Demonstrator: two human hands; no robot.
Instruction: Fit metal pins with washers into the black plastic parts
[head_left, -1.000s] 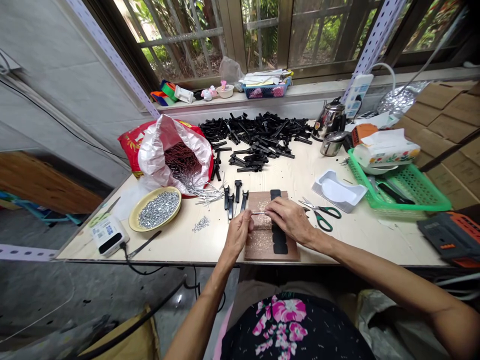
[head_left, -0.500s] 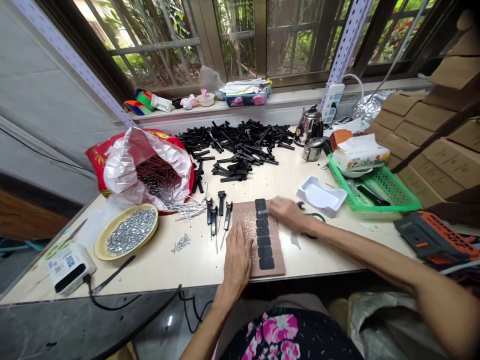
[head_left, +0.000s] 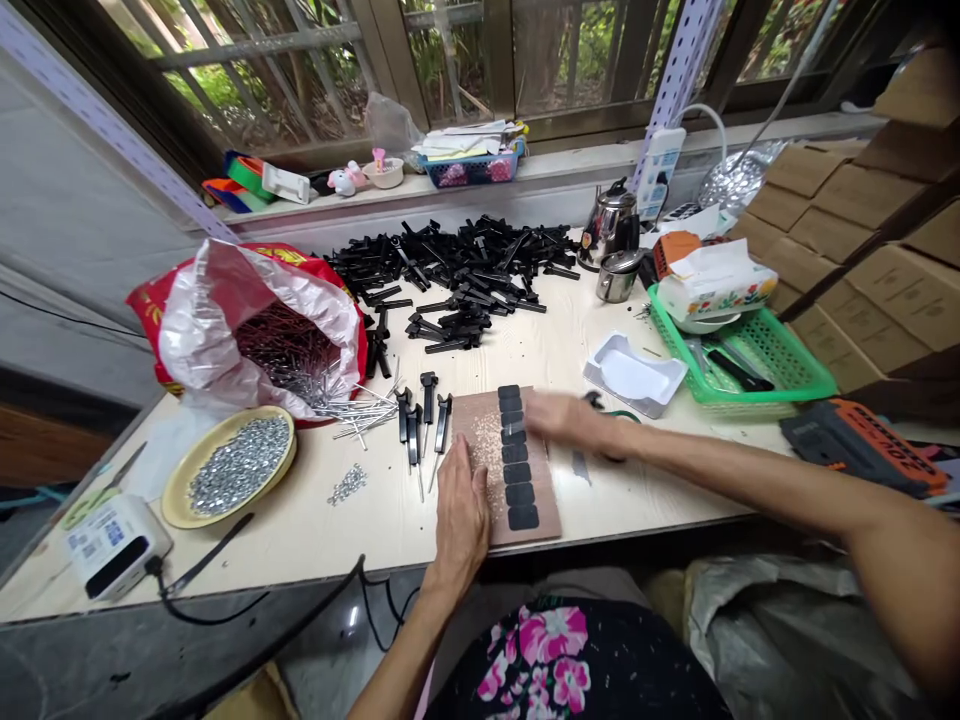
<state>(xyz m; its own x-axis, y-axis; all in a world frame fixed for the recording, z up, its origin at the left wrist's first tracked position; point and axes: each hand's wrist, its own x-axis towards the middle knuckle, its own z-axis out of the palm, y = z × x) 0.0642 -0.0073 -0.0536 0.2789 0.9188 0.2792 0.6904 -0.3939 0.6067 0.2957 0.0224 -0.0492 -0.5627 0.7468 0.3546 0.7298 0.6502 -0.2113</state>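
Note:
My left hand (head_left: 461, 510) lies flat, fingers stretched out, on the left side of a brown board (head_left: 551, 515) with a row of black pads (head_left: 516, 458). My right hand (head_left: 559, 418) hovers over the board's far right edge, blurred by motion, so its fingers and any contents are unclear. Three black plastic parts with metal pins (head_left: 421, 415) lie just left of the board. Green-handled scissors (head_left: 616, 418) peek out behind my right wrist.
A pile of black plastic parts (head_left: 457, 270) covers the far table. A red-and-white bag of metal pins (head_left: 255, 325) and a yellow plate of small screws (head_left: 232, 472) sit left. A white tray (head_left: 634, 375), green basket (head_left: 742, 365), kettle (head_left: 609, 218) and orange tool (head_left: 862, 440) lie right.
Both hands held a thin pin over the board a second ago. The left hand has since dropped flat on the board; the right moved right then back to the board edge. The view shifted.

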